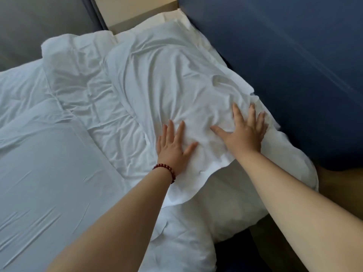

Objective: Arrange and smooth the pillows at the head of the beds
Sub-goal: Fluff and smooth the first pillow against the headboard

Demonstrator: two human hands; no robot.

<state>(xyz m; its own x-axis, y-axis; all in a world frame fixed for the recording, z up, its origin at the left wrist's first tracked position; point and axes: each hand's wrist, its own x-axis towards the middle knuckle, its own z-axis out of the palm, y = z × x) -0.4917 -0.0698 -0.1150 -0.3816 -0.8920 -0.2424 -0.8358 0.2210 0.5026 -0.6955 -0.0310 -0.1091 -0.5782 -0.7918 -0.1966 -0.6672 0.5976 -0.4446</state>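
A wrinkled white pillow [172, 79] lies along the blue headboard [284, 65] in the head view. My left hand [173, 147], with a red bead bracelet on the wrist, presses flat on the pillow's near end, fingers spread. My right hand [244, 132] lies flat beside it, closer to the headboard, fingers apart too. Neither hand grips the cloth. A second, creased pillow [78, 75] lies to the left of the first, touching it. Another white pillow [245, 209] sits partly under the first one's near edge.
A white duvet [45, 169] covers the bed at the left. A beige panel [135, 10] stands at the far end of the pillows, with grey wall to its left. Dark floor shows at the bottom right beside the bed.
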